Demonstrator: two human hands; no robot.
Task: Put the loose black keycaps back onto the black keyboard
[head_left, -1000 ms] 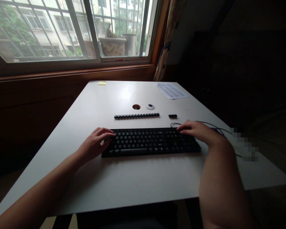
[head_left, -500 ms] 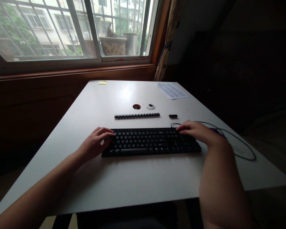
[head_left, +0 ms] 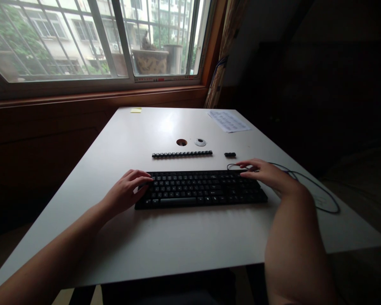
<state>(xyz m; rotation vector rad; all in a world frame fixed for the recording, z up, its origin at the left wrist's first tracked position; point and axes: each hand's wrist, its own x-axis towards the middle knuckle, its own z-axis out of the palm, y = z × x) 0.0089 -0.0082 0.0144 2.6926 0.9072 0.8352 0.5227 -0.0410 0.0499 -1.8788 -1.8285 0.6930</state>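
The pale bench point(head_left: 184, 241) carries everything here. The black keyboard point(head_left: 190, 186) lies flat on its nearer half, between the person's forearms. It could slide or twist on the smooth top if one end were pressed harder than the other, and a tug on the cable point(head_left: 338, 207) looping at right could drag it askew. Its long axis runs left to right, roughly along the bench's near edge; the space bar side faces the person and the number pad end sits at right.

The left hand point(head_left: 125, 188) rests at the keyboard's left end, fingers curved narrowly over the corner; whether it grips, I cannot tell. The right hand point(head_left: 266, 174) is over the far right part, thumb and fingers slightly parted; whether anything sits between them is unclear.

Beyond the keyboard stands a straight row of loose keycaps point(head_left: 182, 154), easily scattered by a careless sweep. Smaller again, a short keycap cluster point(head_left: 230, 154) lies right of the row, near the right hand, where a brushing fingertip could knock it.
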